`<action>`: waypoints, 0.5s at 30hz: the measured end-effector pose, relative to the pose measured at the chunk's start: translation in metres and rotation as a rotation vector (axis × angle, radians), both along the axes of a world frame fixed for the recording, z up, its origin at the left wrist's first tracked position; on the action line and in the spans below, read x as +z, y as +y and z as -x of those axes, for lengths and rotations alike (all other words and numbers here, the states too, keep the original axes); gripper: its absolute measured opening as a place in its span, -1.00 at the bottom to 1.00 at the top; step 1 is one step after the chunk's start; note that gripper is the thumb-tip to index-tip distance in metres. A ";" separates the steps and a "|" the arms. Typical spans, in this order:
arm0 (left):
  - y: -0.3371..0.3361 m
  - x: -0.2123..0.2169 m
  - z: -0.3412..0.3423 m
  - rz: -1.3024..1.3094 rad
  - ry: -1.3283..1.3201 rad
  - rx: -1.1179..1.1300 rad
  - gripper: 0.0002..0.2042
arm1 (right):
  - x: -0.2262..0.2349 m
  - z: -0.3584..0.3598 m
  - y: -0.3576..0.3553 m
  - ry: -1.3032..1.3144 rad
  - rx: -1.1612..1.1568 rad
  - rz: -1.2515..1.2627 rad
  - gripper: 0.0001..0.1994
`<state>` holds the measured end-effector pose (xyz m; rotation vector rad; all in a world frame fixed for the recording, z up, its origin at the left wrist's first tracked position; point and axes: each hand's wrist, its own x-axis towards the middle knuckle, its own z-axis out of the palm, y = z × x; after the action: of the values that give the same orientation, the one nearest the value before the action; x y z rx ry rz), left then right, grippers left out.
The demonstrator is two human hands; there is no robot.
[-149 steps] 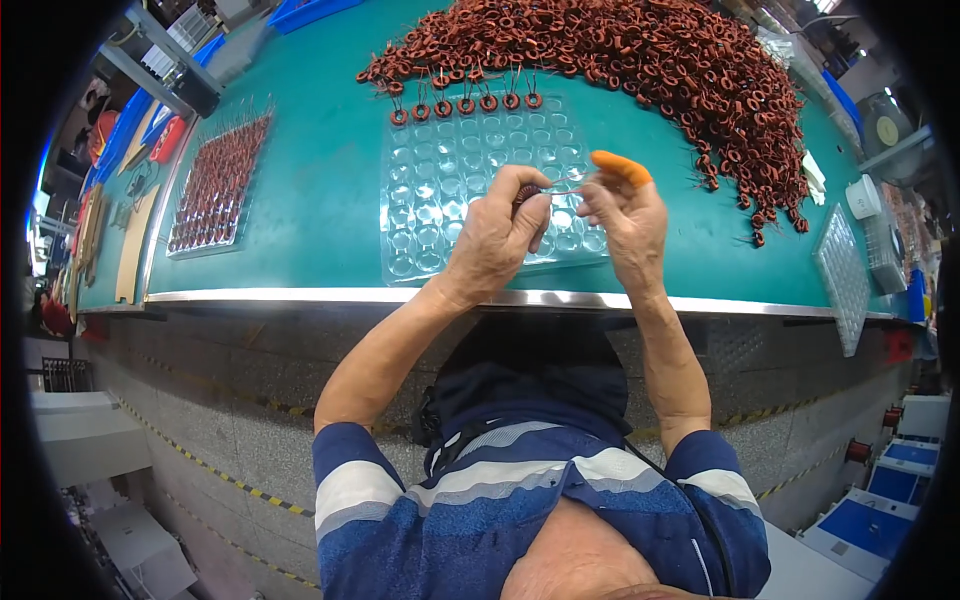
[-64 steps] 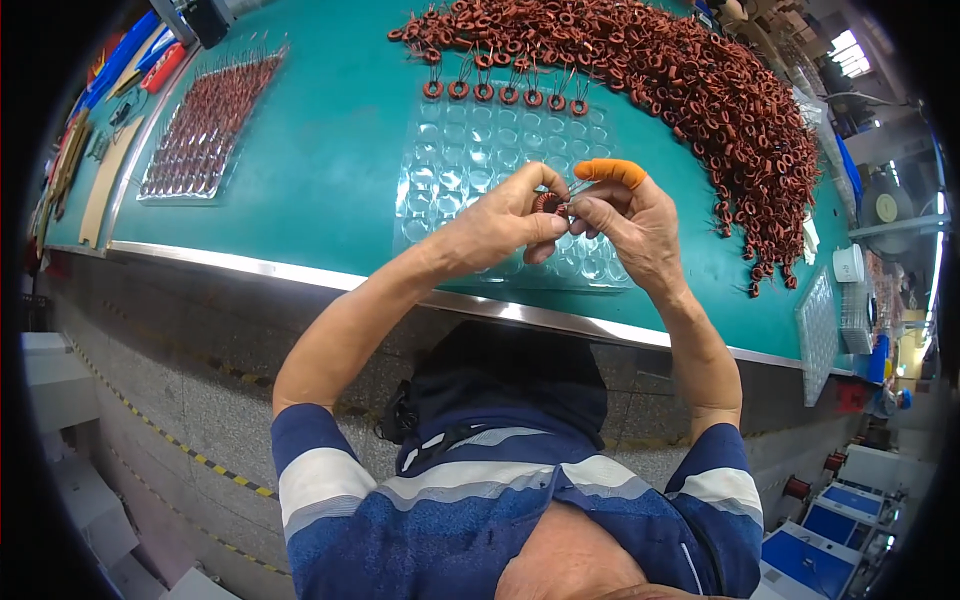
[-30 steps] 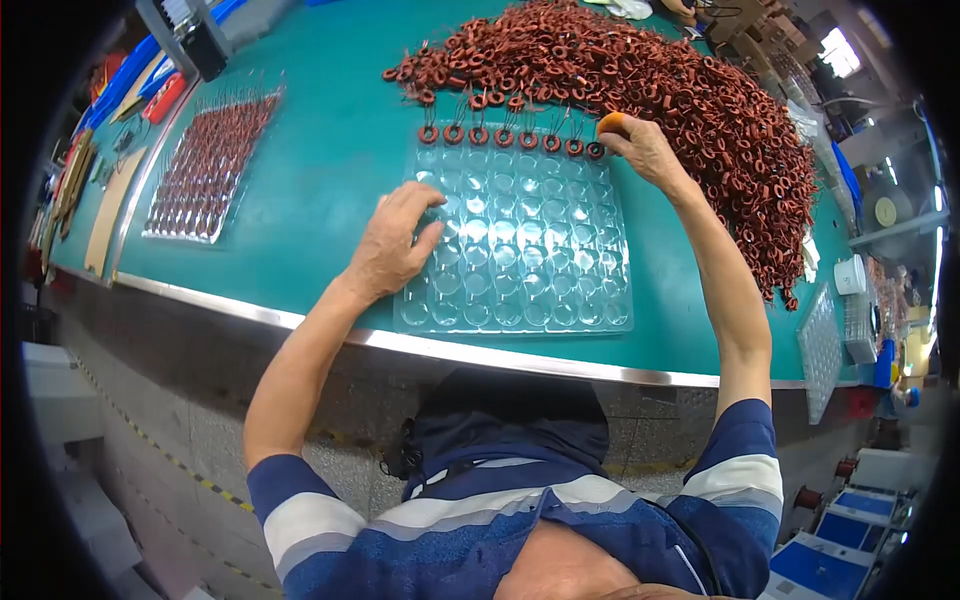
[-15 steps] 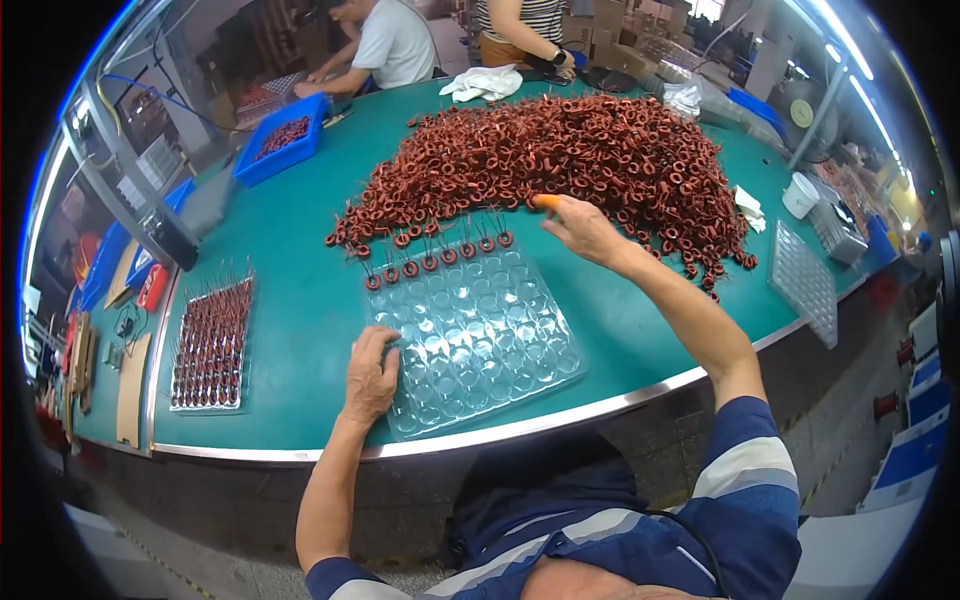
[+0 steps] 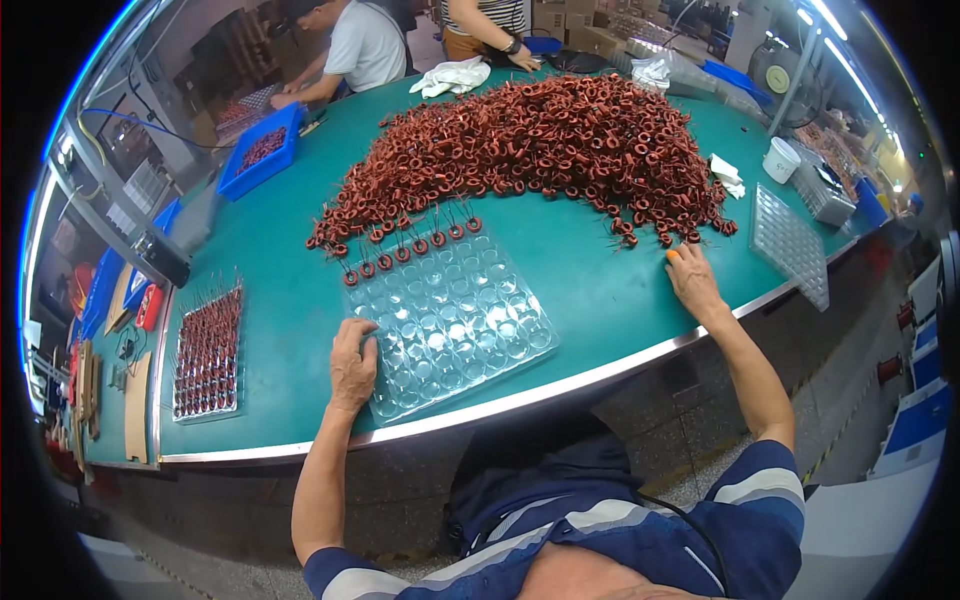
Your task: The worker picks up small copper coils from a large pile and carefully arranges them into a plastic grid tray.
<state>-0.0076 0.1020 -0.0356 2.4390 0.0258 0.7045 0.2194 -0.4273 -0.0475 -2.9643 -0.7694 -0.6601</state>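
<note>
A clear plastic tray (image 5: pixel 455 330) with round pockets lies on the green table before me. One row of red ring coils (image 5: pixel 402 254), wire leads upward, fills its far edge. My left hand (image 5: pixel 352 365) grips the tray's left edge, fingers bent and thumb on the near side. A large heap of red ring coils (image 5: pixel 540 140) spreads beyond the tray. At its near right edge my right hand (image 5: pixel 695 285) reaches to a few loose coils, fingers a little apart. An orange cover (image 5: pixel 673 257) sits on one fingertip. No coil shows within that hand.
A tray full of coils (image 5: pixel 208 350) stands at the left. Beyond it is a blue bin (image 5: pixel 260 150) with more coils. An empty tray (image 5: pixel 790 240) and a white cup (image 5: pixel 781 160) are at the right. Two people work across the table (image 5: pixel 590 270).
My right hand has moved from the middle of the heap's near edge to its right end, nearer to me. My left hand stays at the tray. The view has shifted slightly.
</note>
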 end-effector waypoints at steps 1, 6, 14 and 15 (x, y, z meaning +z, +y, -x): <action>-0.001 0.000 0.002 -0.008 0.002 0.001 -0.83 | 0.001 0.001 0.002 -0.018 0.038 -0.068 -0.68; 0.002 -0.008 0.001 0.013 -0.014 -0.019 -0.81 | -0.008 -0.006 -0.021 -0.015 -0.205 -0.107 -0.82; 0.001 -0.005 0.003 0.004 -0.017 -0.014 -0.84 | -0.002 0.003 -0.014 0.032 -0.063 -0.145 -0.80; 0.001 -0.004 0.003 0.009 -0.015 -0.010 -0.84 | 0.004 0.005 -0.009 0.022 -0.062 -0.176 -0.76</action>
<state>-0.0101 0.1032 -0.0397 2.4241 0.0113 0.7165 0.2147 -0.4367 -0.0433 -2.8401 -0.5868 -0.6599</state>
